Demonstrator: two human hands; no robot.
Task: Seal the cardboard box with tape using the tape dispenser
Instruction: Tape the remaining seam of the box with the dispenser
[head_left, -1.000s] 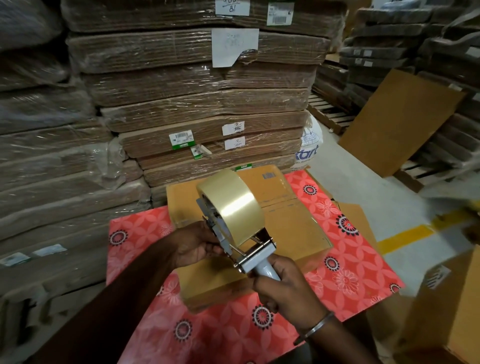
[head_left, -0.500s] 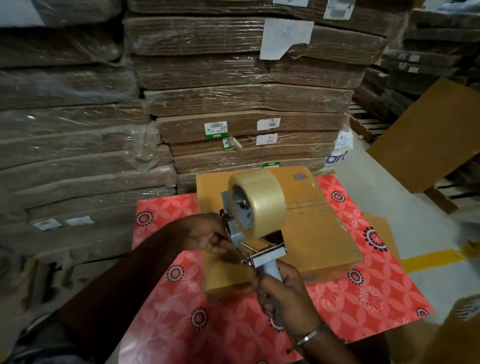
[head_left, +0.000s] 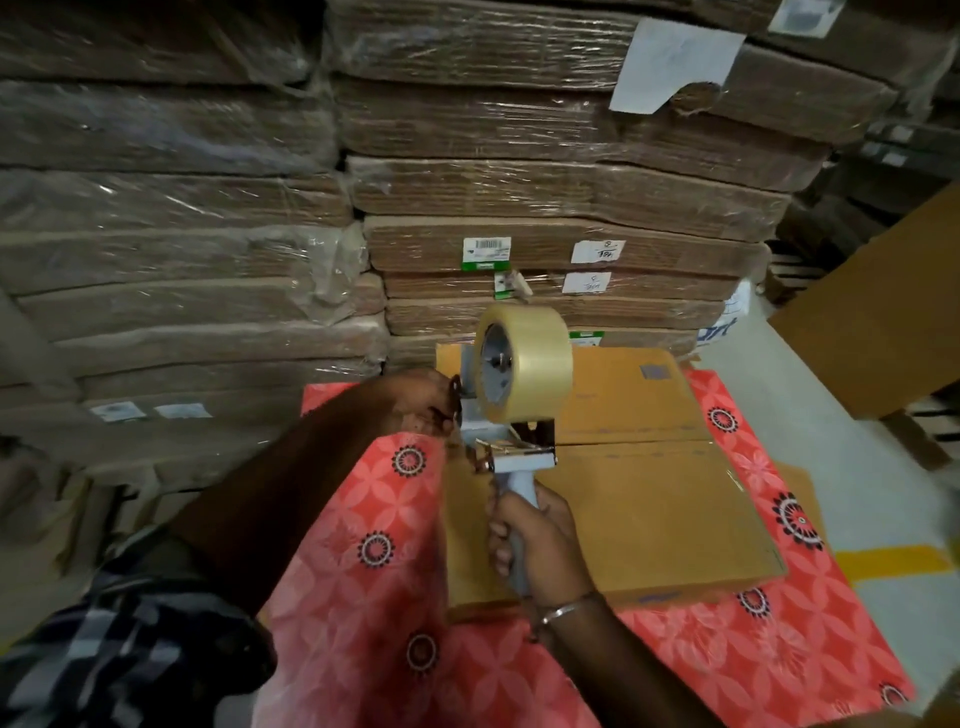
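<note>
while the right hand (head_left: 540, 540) wraps its fingers (head_left: 500, 535) closed around the grey handle, the tape dispenser (head_left: 511, 415) stands upright above the cardboard box (head_left: 649, 499). clear tape roll (head_left: 535, 364) on top, metal blade end facing left. left hand (head_left: 421, 402) at the dispenser's left side, fingertips pinched closed at the frame; cannot tell whether they hold the tape end. box lies flat on the bench, on a red floral cloth (head_left: 363, 571), flaps shut, centre seam visible. bangle (head_left: 566, 610) on right wrist. checked sleeve (head_left: 119, 660) lower left. wrapped cardboard stacks (head_left: 519, 182) behind.
</note>
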